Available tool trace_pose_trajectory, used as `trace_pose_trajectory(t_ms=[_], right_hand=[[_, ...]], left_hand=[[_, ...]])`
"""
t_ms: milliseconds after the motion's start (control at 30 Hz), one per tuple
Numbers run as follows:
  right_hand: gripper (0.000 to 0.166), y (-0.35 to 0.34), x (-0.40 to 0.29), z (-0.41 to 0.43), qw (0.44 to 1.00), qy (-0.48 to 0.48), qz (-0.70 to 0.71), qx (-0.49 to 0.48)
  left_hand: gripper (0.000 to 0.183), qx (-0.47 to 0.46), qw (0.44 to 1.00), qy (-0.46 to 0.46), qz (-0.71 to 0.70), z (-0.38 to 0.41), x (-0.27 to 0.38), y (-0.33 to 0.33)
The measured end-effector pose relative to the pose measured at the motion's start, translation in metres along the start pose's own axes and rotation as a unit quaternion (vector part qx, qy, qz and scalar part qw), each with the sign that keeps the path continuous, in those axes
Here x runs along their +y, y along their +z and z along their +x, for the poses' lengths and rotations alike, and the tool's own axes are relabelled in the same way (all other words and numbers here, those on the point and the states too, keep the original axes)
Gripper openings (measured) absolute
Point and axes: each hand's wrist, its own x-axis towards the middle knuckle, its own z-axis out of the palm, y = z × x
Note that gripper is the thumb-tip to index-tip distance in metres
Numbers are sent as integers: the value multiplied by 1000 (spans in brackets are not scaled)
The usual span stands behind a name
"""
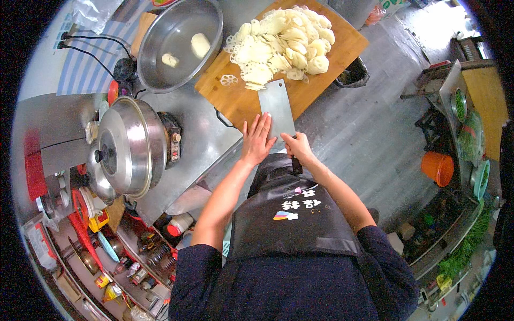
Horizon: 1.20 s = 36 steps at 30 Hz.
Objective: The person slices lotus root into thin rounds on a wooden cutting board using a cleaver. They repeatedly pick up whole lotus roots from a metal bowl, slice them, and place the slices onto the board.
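Note:
A Chinese cleaver (277,105) lies with its broad blade over the near corner of a wooden cutting board (345,52). Its dark handle is gripped in my right hand (297,148). My left hand (257,140) rests flat, fingers spread, beside the blade's left edge, with its fingertips at the board and nothing held. Past the blade's far end a large heap of sliced lotus root (289,40) covers much of the board. One loose lotus root slice (229,80) lies apart on the left. Two pale peeled pieces (200,45) (170,59) sit in a steel basin.
The steel basin (149,74) overlaps the board's left side. A lidded steel pot (128,148) stands on an electric cooker (174,140) at the left of the steel counter (200,132). A lined bin (354,74) is right of the board; an orange bucket (437,168) stands farther right.

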Motion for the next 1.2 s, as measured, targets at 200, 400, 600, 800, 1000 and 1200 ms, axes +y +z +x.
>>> trace_pose_trajectory(t_ms=[200,400,600,800,1000,1200], right_hand=[[26,-19,-10,-11,990,-53,-99,81],[28,-51,-59,-32,980,-51,-186,47],[37,-25,-80,-17,882,-94,-460,-48],[30,-25,-117,37,851,-151,-499,-63],[28,-35,-195,62,763,-204,-612,24],[24,-13,-208,68,711,-270,-650,-6]], left_hand=[[65,79,993,-74,-39,9,5,6],[31,190,950,-121,-217,32,-36,-14],[21,265,811,-305,-423,69,-101,-45],[19,369,838,-205,-346,107,-118,-127],[29,306,876,-361,-94,167,-240,-178],[67,167,803,-570,-43,155,-478,-118]])
